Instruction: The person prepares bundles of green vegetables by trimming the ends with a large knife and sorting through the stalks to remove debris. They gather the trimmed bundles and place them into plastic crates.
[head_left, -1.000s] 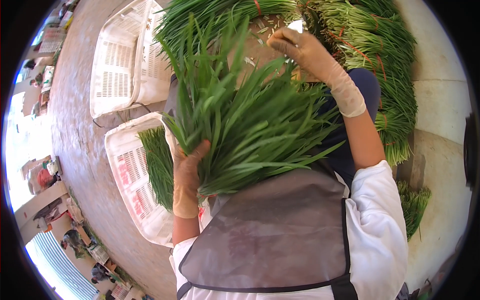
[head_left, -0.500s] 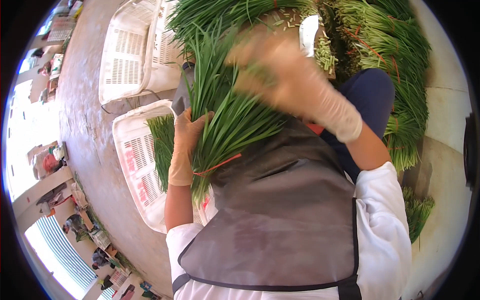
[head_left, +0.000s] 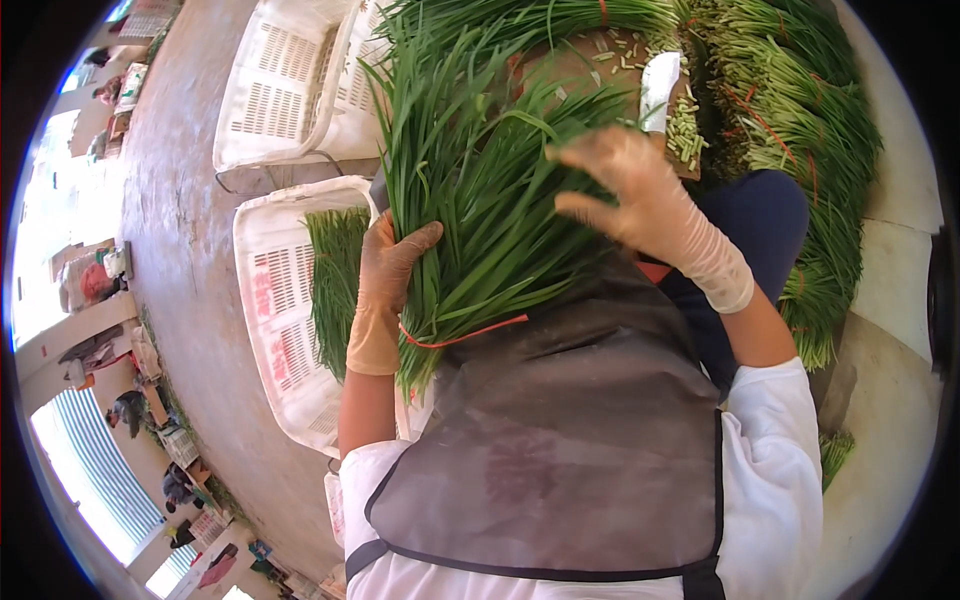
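Note:
A loose sheaf of long green garlic chives (head_left: 490, 220) lies across my lap, its leaves fanned upward and to the right. My left hand (head_left: 393, 262), in a translucent glove, grips its left side with the thumb over the leaves. Below that hand a red tie (head_left: 465, 333) crosses the lower end, with one tail sticking out to the right. My right hand (head_left: 625, 190), gloved too and a little blurred, hovers at the sheaf's right edge with fingers spread and holds nothing. Whether its fingertips touch the leaves I cannot tell.
Beyond my right hand a wide blade (head_left: 659, 85) lies by cut stem pieces (head_left: 686, 130) on a brown board (head_left: 585, 62). Tied chive bundles (head_left: 790, 130) are heaped at right. White plastic crates (head_left: 275, 85) stand at left; the nearer holds another chive bundle (head_left: 338, 280).
My right hand has moved rightward and down, off the middle of the chives, and its fingers have spread. The leaves now fan wider. My left hand keeps its hold; the whole view has shifted slightly.

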